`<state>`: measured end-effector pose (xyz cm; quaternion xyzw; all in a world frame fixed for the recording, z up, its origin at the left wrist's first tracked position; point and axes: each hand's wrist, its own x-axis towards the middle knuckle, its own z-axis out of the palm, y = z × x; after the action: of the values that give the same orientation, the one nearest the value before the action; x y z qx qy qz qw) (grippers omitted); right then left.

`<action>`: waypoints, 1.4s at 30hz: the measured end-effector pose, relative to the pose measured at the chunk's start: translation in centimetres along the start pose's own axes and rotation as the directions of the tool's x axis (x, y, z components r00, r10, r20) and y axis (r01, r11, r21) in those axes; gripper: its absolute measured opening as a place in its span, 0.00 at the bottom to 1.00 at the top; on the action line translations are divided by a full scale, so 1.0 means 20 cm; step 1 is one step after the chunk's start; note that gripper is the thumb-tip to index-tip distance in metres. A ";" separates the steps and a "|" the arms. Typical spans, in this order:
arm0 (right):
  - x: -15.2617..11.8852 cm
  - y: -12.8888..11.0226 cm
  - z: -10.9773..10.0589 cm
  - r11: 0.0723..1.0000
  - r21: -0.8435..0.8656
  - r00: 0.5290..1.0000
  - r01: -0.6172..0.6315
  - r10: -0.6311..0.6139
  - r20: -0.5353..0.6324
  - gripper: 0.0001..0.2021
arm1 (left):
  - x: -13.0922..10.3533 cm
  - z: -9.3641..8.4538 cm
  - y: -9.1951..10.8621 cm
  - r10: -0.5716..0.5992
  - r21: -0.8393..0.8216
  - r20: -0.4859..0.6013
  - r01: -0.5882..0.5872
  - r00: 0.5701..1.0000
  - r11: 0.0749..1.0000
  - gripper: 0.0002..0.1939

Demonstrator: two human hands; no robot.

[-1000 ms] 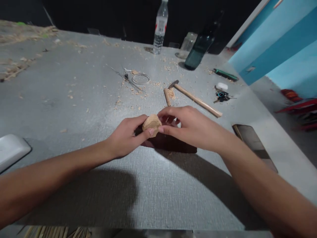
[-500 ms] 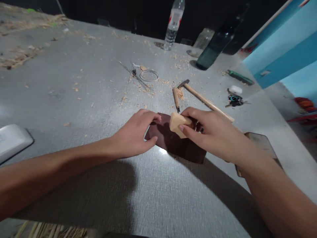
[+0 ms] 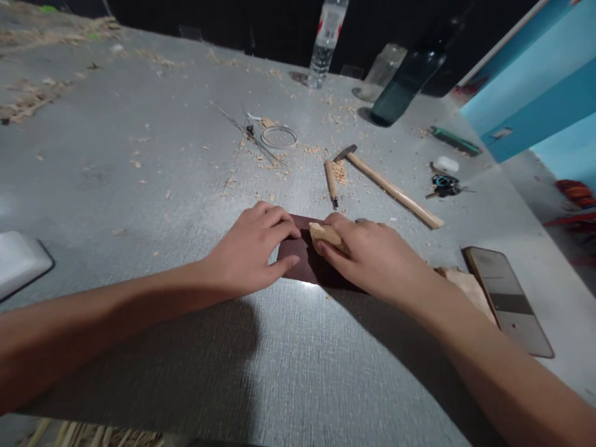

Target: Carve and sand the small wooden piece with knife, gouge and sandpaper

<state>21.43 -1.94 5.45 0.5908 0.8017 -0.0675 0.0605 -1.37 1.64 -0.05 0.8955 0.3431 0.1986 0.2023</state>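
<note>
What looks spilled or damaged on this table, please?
Pale chips lie loose across the grey table, with a small pile beside the hammer head, so the surface looks littered. The dark sheet near the left hand shows no clear damage.

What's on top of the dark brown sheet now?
A pale wooden piece in the right grip is over the brown sheet, and the left grip reaches over its left end. The surface beneath the right grip is hidden.

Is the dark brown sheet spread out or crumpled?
Spread out: what shows of the brown sheet lies flat on the table between the left hand and the wooden piece; the part under the right hand is hidden.
</note>
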 end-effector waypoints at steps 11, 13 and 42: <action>-0.01 -0.04 0.01 0.984 0.063 0.986 0.167 -0.165 -0.023 0.13 | -0.01 0.00 -0.01 -0.005 0.052 0.017 0.004 1.000 0.999 0.17; -0.01 -0.05 0.00 0.977 0.078 0.980 0.199 -0.200 0.005 0.13 | -0.01 0.00 -0.01 -0.019 0.068 0.014 0.018 1.000 0.998 0.17; 0.01 -0.09 0.04 0.978 -0.068 0.977 0.199 -0.204 -0.067 0.12 | -0.01 -0.03 0.01 -0.007 0.185 0.034 0.000 0.999 0.983 0.14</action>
<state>19.60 -2.43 4.73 0.5064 0.8608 -0.0270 0.0419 -1.69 1.51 0.47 0.9130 0.3582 0.1501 0.1247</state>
